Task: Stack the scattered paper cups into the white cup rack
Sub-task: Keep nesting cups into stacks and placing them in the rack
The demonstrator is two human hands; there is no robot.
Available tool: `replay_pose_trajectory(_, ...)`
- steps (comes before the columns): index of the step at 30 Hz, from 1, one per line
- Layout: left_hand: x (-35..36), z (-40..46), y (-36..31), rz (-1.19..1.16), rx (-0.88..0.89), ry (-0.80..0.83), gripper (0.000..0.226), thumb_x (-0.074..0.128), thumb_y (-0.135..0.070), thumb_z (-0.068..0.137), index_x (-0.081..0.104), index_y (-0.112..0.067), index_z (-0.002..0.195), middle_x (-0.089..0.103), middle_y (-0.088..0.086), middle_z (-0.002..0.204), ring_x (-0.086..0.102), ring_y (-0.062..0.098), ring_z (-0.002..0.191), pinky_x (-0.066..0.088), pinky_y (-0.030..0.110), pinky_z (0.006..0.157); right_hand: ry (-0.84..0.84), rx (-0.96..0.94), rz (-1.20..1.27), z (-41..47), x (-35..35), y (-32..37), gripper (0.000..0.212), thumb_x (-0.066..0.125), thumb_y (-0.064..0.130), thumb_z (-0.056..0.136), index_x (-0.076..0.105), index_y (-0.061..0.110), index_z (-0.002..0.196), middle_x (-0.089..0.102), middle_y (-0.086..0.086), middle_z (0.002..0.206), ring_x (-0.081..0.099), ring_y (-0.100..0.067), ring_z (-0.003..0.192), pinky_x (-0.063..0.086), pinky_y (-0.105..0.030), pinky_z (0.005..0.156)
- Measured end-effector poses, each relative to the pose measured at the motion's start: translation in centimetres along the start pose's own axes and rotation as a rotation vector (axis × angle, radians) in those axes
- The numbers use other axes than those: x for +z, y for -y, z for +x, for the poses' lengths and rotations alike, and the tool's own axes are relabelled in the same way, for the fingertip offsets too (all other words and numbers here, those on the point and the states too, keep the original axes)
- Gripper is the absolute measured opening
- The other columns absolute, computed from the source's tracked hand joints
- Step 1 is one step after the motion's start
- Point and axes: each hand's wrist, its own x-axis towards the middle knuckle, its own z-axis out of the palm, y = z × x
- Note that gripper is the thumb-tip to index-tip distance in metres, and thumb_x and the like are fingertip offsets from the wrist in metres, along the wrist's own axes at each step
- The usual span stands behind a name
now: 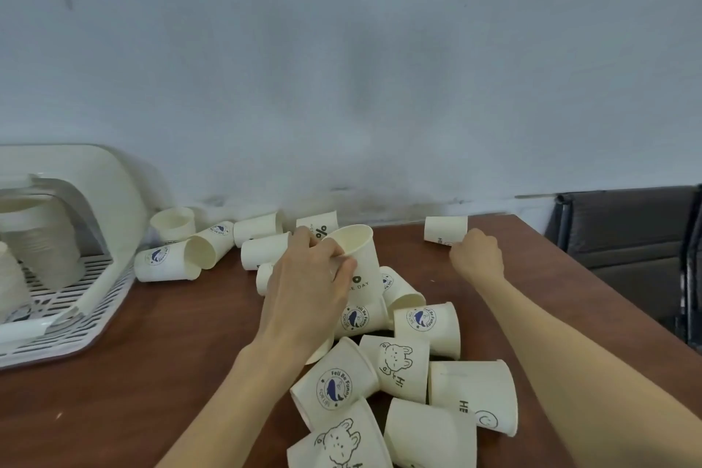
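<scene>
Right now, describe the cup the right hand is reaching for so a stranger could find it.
Look along the brown table to its far right edge by the wall. One paper cup lies there on its side, at the right hand. It is alone, apart from the central pile.

Left hand [304,289] forward, palm down, fingers curled in a grip. Right hand [476,258] further out, arm extended, fingers curled under (fingertips hidden).

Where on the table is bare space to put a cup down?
Bare table lies between the white rack and the left hand, and right of the right hand. The middle, around the cup pile, is crowded.
</scene>
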Motion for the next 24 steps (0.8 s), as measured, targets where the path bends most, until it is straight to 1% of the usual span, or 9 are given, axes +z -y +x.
replay_pose_trajectory(2, 0.4, 0.4, 0.2, -0.007, 0.023, -0.015, 0.018, 0.058, -0.036, 0.091, 0.068, -0.021, 0.092, 0.043, -0.007, 0.087, 0.047, 0.01, 0.078, 0.035, 0.024, 0.07, 0.001, 0.057, 0.043, 1.7, 0.9, 0.0, 0.036, 0.046, 0.011, 0.089, 0.046, -0.003, 0.123, 0.052, -0.024, 0.125, 0.052, -0.043, 0.114, 0.046, -0.046, 0.094)
replay_pose_trajectory(5, 0.8, 0.9, 0.5, -0.017, 0.061, -0.05, 0.014, 0.061, -0.035, 0.09, 0.068, -0.022, 0.091, 0.045, -0.009, 0.08, 0.046, 0.01, 0.073, 0.031, 0.022, 0.068, -0.001, 0.162, 0.137, 3.8, 2.0, 0.3, 0.044, 0.052, 0.01, 0.088, 0.04, -0.004, 0.129, 0.049, -0.025, 0.132, 0.049, -0.043, 0.12, 0.043, -0.047, 0.1)
replay_pose_trajectory(8, 1.0, 1.4, 1.0, -0.024, 0.084, -0.055, 0.012, 0.063, -0.034, 0.088, 0.067, -0.024, 0.085, 0.047, -0.011, 0.071, 0.046, 0.009, 0.072, 0.029, 0.019, 0.065, 0.009, 0.252, 0.228, 5.7, 3.0, 0.4, 0.05, 0.056, 0.007, 0.086, 0.037, -0.005, 0.132, 0.049, -0.026, 0.133, 0.049, -0.042, 0.122, 0.042, -0.043, 0.098)
replay_pose_trajectory(10, 1.0, 1.5, 1.3, -0.029, 0.1, -0.044, 0.01, 0.065, -0.033, 0.087, 0.067, -0.024, 0.084, 0.046, -0.015, 0.068, 0.045, 0.007, 0.074, 0.028, 0.017, 0.067, 0.032, 0.285, 0.282, 6.7, 3.7, 0.1, 0.05, 0.058, 0.003, 0.083, 0.043, -0.005, 0.13, 0.053, -0.026, 0.129, 0.053, -0.041, 0.117, 0.046, -0.041, 0.093)
replay_pose_trajectory(13, 0.9, 1.6, 1.5, -0.03, 0.118, -0.039, 0.01, 0.066, -0.031, 0.088, 0.068, -0.022, 0.085, 0.045, -0.017, 0.065, 0.046, 0.008, 0.076, 0.028, 0.015, 0.069, 0.043, 0.296, 0.322, 7.3, 4.3, -0.4, 0.044, 0.061, 0.0, 0.08, 0.054, -0.004, 0.123, 0.058, -0.025, 0.122, 0.057, -0.039, 0.11, 0.048, -0.038, 0.087)
replay_pose_trajectory(16, 0.6, 1.5, 1.7, -0.031, 0.122, -0.036, 0.011, 0.066, -0.031, 0.088, 0.068, -0.02, 0.086, 0.047, -0.015, 0.065, 0.047, 0.01, 0.077, 0.03, 0.019, 0.069, 0.017, 0.295, 0.318, 7.2, 4.4, -0.7, 0.042, 0.066, 0.003, 0.078, 0.058, -0.001, 0.119, 0.06, -0.024, 0.119, 0.06, -0.038, 0.105, 0.051, -0.038, 0.085)
replay_pose_trajectory(18, 0.3, 1.4, 1.7, -0.035, 0.124, -0.044, 0.011, 0.066, -0.03, 0.088, 0.068, -0.019, 0.086, 0.049, -0.014, 0.066, 0.048, 0.012, 0.077, 0.032, 0.021, 0.069, 0.001, 0.265, 0.293, 6.8, 4.0, -0.6, 0.04, 0.067, 0.004, 0.079, 0.061, 0.001, 0.118, 0.062, -0.023, 0.117, 0.06, -0.037, 0.106, 0.05, -0.035, 0.082)
replay_pose_trajectory(21, -0.6, 1.0, 1.7, -0.035, 0.12, -0.053, 0.012, 0.065, -0.03, 0.088, 0.068, -0.019, 0.087, 0.052, -0.012, 0.068, 0.048, 0.012, 0.077, 0.034, 0.024, 0.07, -0.032, 0.167, 0.247, 6.0, 2.8, -0.1, 0.031, 0.06, 0.006, 0.082, 0.066, 0.004, 0.112, 0.065, -0.022, 0.111, 0.059, -0.037, 0.107, 0.045, -0.031, 0.077)
replay_pose_trajectory(24, -2.0, 0.2, 1.7, -0.034, 0.119, -0.056, 0.012, 0.065, -0.031, 0.088, 0.068, -0.018, 0.088, 0.054, -0.01, 0.07, 0.049, 0.013, 0.079, 0.038, 0.027, 0.071, -0.081, 0.047, 0.212, 4.7, 1.1, 0.7, 0.023, 0.054, 0.008, 0.084, 0.069, 0.005, 0.101, 0.067, -0.022, 0.101, 0.058, -0.04, 0.104, 0.042, -0.032, 0.076)
